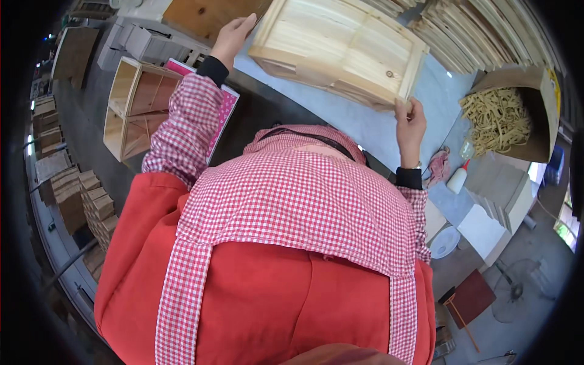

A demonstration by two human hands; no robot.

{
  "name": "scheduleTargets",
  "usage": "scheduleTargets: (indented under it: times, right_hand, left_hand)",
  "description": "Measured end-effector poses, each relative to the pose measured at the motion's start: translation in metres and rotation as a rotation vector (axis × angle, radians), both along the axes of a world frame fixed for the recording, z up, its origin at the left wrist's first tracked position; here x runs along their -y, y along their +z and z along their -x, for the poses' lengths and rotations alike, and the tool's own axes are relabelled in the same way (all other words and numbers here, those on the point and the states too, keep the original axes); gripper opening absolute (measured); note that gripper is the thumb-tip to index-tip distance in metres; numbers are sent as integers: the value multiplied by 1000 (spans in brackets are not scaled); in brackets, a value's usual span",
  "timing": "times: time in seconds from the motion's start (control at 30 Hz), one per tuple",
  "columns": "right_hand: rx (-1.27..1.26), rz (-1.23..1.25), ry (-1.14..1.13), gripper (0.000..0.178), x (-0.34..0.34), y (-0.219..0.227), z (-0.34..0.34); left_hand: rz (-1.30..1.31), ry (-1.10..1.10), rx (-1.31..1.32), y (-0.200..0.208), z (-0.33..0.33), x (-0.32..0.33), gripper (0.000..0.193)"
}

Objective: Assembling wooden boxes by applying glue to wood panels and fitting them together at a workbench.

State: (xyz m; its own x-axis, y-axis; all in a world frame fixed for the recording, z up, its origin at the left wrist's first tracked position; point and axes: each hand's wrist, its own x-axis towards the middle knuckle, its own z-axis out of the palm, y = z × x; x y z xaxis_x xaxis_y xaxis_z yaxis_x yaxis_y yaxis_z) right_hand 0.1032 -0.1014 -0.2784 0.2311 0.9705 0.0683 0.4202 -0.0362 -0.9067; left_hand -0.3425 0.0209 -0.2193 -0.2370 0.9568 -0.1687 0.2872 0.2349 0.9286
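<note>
A pale wooden box (340, 45) with a framed, planked face lies on the light blue-grey worktop (359, 112) in front of me. My right hand (410, 125) pinches its near right corner between thumb and fingers. Beside the box's left end is my left hand (233, 41), fingers stretched and partly hidden behind the hand. Whether its fingertips touch the box is hard to tell.
Stacked thin wooden boards (480, 33) stand at the far right. A carton (544, 100) of yellowish strips (496, 121), a pink cloth (438, 165) and a white red-tipped bottle (457, 178) sit at the right. Open wooden boxes (121, 115) stand at left.
</note>
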Motion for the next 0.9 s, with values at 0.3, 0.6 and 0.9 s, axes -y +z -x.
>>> scheduleTargets:
  times: [0.3, 0.6, 0.9]
  right_hand:
    - [-119, 95, -96, 38, -3, 19, 2]
    - [175, 205, -115, 50, -12, -6, 40]
    - [-628, 63, -129, 84, 0, 138, -6]
  left_hand:
    - [143, -582, 540, 37, 3, -29, 36]
    - [-80, -1224, 359, 207, -126, -66, 33]
    - [-555, -834, 104, 151, -101, -79, 34]
